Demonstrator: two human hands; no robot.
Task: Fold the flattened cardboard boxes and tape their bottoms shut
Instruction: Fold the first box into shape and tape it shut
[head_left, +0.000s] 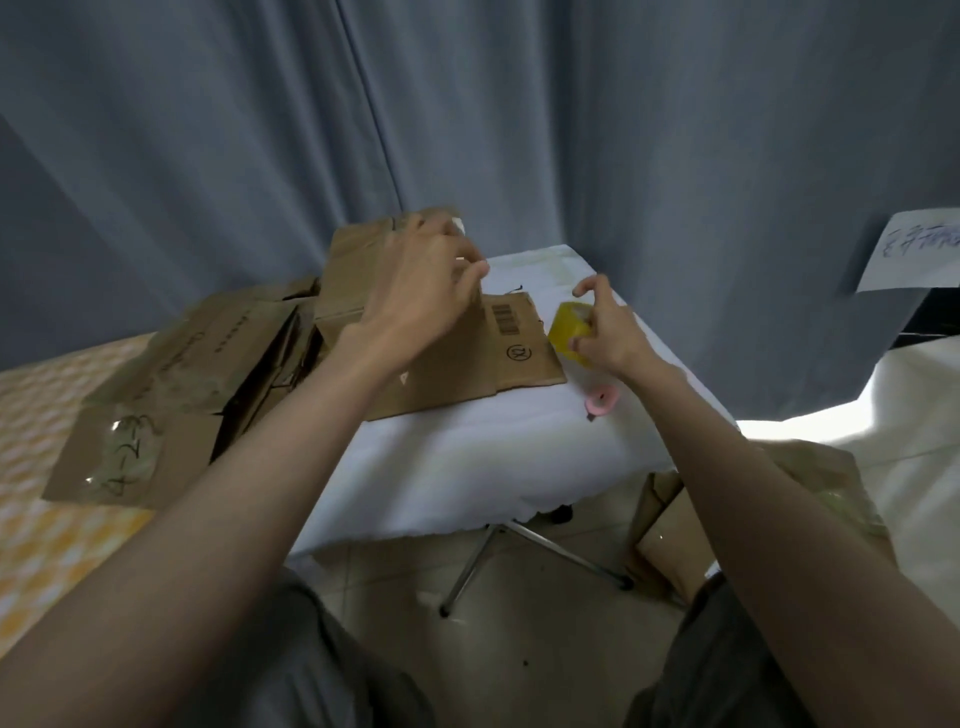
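A brown cardboard box (498, 353) with a printed barcode lies on the white-covered table (467, 467), its far panels raised. My left hand (421, 291) is over the raised part of that box, fingers curled by its upper edge; motion blur hides whether they grip it. To the right, my right hand (602, 322) holds a yellowish roll of tape (566, 327) just past the box's right edge, with the thumb and forefinger lifted above it. More flattened boxes (171, 395) are piled at the left.
A small pink object (602, 400) lies on the table near its right edge. A folded cardboard box (810, 483) stands on the floor at the right, partly behind my right arm. Grey curtains hang behind. The table's metal legs (498, 556) show below.
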